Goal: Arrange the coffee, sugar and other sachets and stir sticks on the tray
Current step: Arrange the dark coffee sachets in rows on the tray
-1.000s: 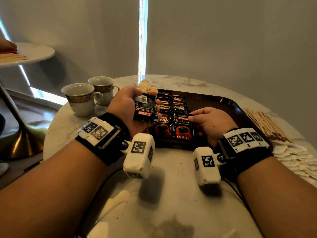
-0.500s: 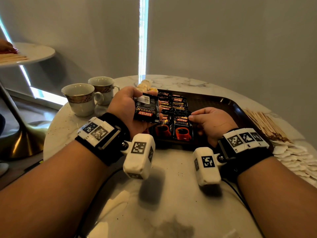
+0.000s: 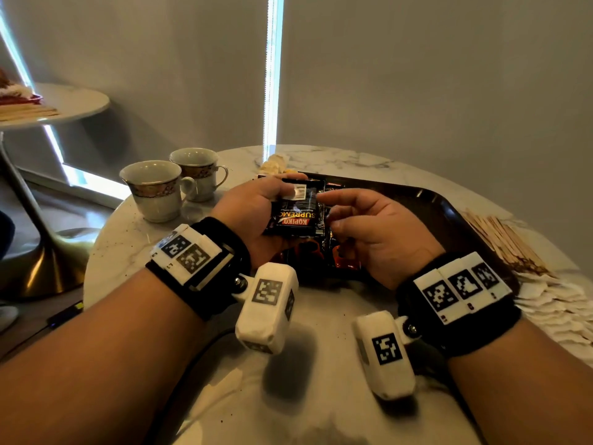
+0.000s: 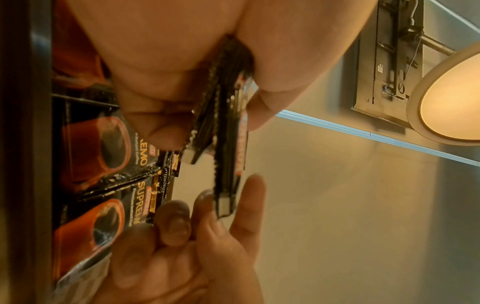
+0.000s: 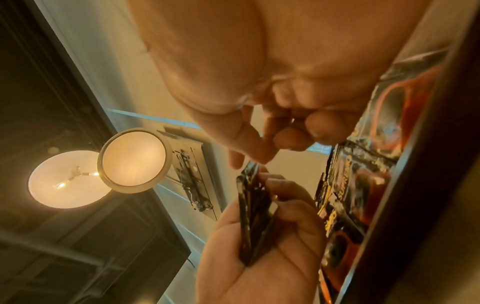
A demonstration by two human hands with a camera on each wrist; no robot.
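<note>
My left hand [image 3: 253,207] grips a small stack of black coffee sachets [image 3: 296,213] upright over the near left part of the dark tray [image 3: 449,203]. My right hand [image 3: 327,208] is at the stack's right edge, with thumb and forefinger pinching the front sachet. The left wrist view shows that sachet's end [image 4: 223,203] between two right fingers [image 4: 248,195]. More coffee sachets [image 3: 343,261] lie in rows on the tray under both hands. Wooden stir sticks [image 3: 507,242] and white sachets [image 3: 561,309] lie on the table right of the tray.
Two teacups [image 3: 154,187] [image 3: 199,171] stand on the marble table left of the tray. Pale sachets [image 3: 272,163] lie behind the tray's far left corner. A second round table [image 3: 64,104] with sticks stands at far left. The wall is close behind.
My right hand has lifted off the sachets on the tray and moved left and up to the stack in my left hand. The left hand has tilted the stack slightly toward it.
</note>
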